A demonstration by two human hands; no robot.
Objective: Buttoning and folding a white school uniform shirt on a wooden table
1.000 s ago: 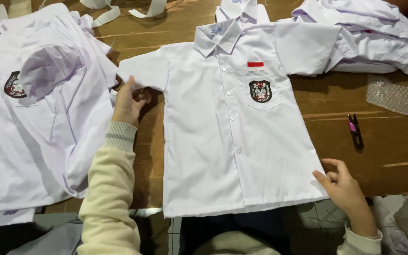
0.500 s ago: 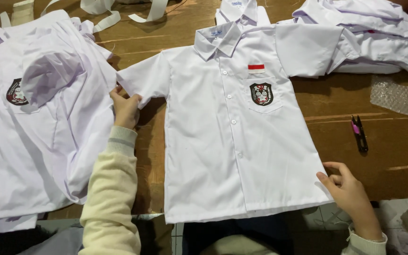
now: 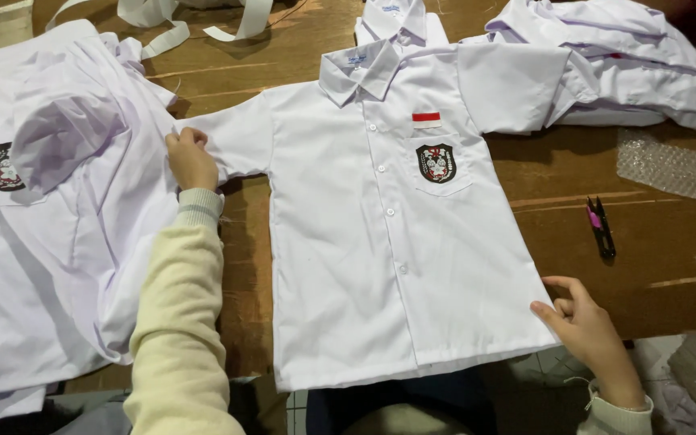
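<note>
A white short-sleeved button-up shirt [image 3: 380,242] with a chest badge and a small red-and-white patch lies flat, front up, on a brown wooden table [image 3: 654,242]. My left hand [image 3: 191,157], in a cream sleeve, pinches the hem of the shirt's left-side sleeve. My right hand [image 3: 577,318] rests at the shirt's lower right corner, its fingers curled against the hem; whether it grips the cloth I cannot tell.
A pile of similar white shirts [image 3: 42,225] lies at the left, more white shirts [image 3: 630,56] at the back right. Small black thread snips [image 3: 602,228] and a bubble-wrap piece [image 3: 662,161] lie right of the shirt. White cloth strips [image 3: 195,16] lie at the back.
My left hand has pulled the sleeve outward and upward to the left, spreading it flat. My right hand stays at the lower right hem.
</note>
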